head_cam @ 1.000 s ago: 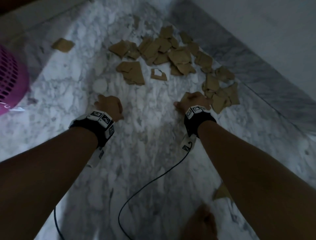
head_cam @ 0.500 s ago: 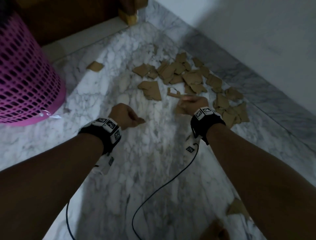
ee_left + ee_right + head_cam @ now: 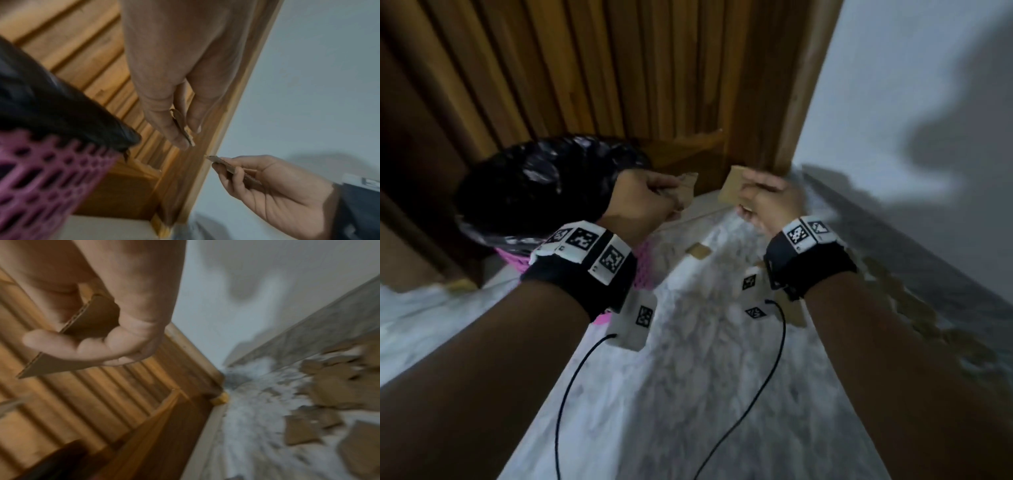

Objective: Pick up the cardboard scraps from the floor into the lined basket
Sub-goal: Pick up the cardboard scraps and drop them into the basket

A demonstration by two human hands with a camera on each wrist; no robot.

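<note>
The left hand (image 3: 643, 198) and right hand (image 3: 770, 198) are each pinching a cardboard scrap (image 3: 730, 189) beside the black-lined pink basket (image 3: 544, 192).

left hand (image 3: 640, 202): raised, grip pinched closed | right hand (image 3: 767, 202): raised alongside, fingers curled closed | forearms extended forward

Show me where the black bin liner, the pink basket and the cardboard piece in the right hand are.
black bin liner (image 3: 534, 185): head view, on its crinkled top.
pink basket (image 3: 41, 178): left wrist view, on its perforated wall.
cardboard piece (image 3: 731, 190): head view, on its flat face above the right hand (image 3: 770, 202).
</note>
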